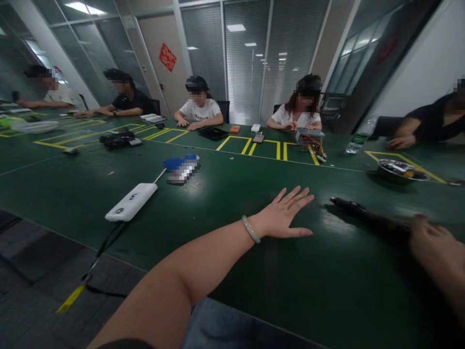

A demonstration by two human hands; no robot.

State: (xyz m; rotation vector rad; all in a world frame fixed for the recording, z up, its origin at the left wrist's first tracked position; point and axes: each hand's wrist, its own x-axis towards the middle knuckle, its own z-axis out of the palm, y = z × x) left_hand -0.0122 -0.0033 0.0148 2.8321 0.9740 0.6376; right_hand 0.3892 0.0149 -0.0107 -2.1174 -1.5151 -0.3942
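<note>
My left hand (286, 213) lies palm down on the green table (203, 213), fingers spread, holding nothing. A pale green bangle (250, 229) circles its wrist. At the right edge, my right hand (436, 249) is closed around the near end of a long black rod-shaped tool (370, 213), which looks like an electric screwdriver. Its narrow tip points left, towards my left hand but apart from it. The grip end is dark, blurred and partly hidden by my fingers.
To the left lies a white power bank (132, 201) with a cable and strap, near a blue-and-white item (181, 168). A metal bowl (401, 170) and a plastic bottle (361, 135) stand at the right. Across the table, several people sit near a metal box with wires (308, 137).
</note>
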